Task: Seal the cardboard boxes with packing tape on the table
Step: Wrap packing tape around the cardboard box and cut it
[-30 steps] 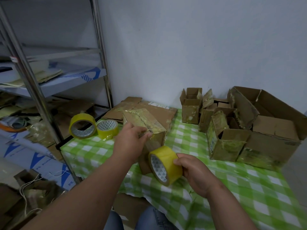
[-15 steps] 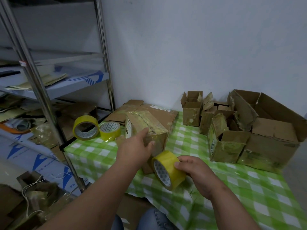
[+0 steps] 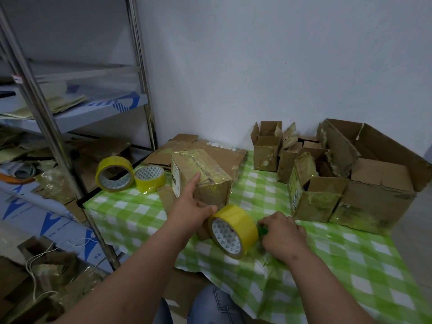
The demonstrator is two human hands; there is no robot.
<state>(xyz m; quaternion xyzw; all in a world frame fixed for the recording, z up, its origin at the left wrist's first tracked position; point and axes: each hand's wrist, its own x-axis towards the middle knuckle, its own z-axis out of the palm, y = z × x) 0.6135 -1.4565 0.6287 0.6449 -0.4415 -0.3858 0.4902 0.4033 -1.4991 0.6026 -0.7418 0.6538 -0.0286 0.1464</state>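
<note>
A: Head view, box?
B: Cardboard box [image 3: 201, 176] center table [image 3: 350, 265], left hand [image 3: 191, 211] pressing its near side, fingers straight.
A: Tape?
B: Tape roll [image 3: 232, 230] on edge, near side. Right hand [image 3: 282, 235] pinches a green object [image 3: 261, 231]. 2 spare rolls [image 3: 131, 176] far left.

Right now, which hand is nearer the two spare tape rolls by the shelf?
Left. The left hand rests on the taped box beside the spare rolls; the right hand is beyond the near roll.

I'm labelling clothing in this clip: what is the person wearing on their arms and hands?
Nothing shows on either: the left hand and right hand wear no gloves, rings or watch, and both forearms are uncovered up to the frame edge, with no sleeve in view. Blue denim covers the legs at the bottom.
</note>
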